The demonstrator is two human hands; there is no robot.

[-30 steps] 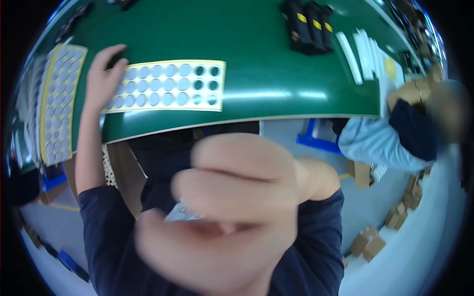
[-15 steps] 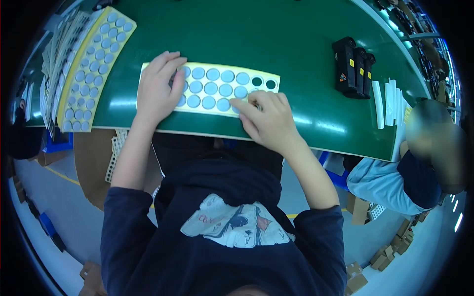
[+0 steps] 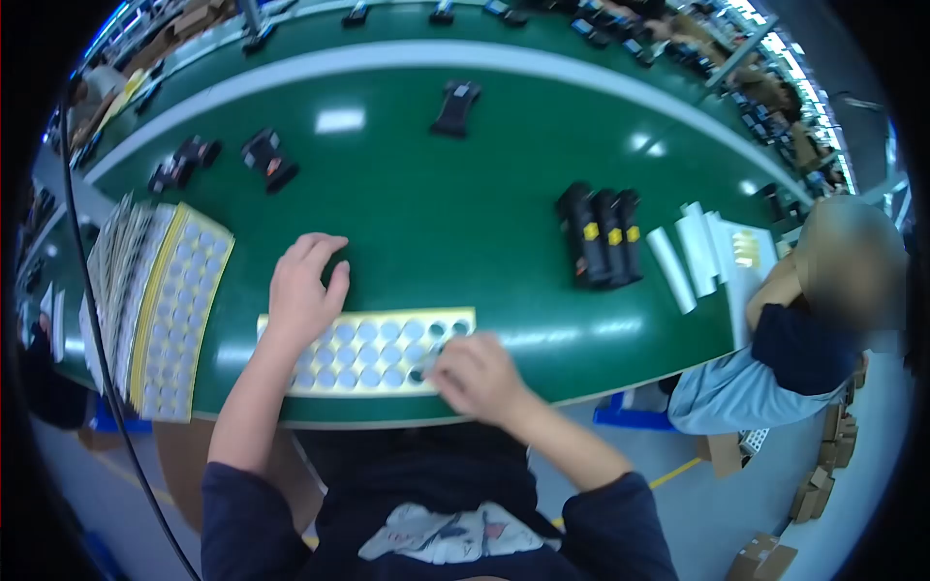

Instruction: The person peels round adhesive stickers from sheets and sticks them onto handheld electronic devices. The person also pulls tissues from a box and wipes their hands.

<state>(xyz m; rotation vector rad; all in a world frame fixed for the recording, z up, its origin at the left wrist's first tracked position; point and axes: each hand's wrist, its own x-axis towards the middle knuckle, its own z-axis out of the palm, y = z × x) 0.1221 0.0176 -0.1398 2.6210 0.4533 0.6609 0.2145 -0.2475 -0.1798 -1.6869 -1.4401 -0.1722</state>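
Note:
A cream sheet with rows of round grey discs (image 3: 368, 355) lies near the front edge of the green table. My left hand (image 3: 308, 290) rests over its left end, thumb and fingers apart, holding nothing. Over the right end is my right hand (image 3: 475, 376), blurred, its thumb and fingertips pinched together. Whatever lies between those fingertips is too small to make out. Several holes without discs show at the sheet's right end, partly covered by the right hand.
Stacked disc sheets (image 3: 179, 315) stand at the left. Black devices with yellow labels (image 3: 601, 237) and white strips (image 3: 693, 252) lie at the right. More devices (image 3: 455, 107) sit farther back. A person (image 3: 765, 358) sits at the right edge.
The view has tilted up, showing more of the table's far side. From close before the camera, my right hand went down to the sheet's right end, where its fingers are now pinched.

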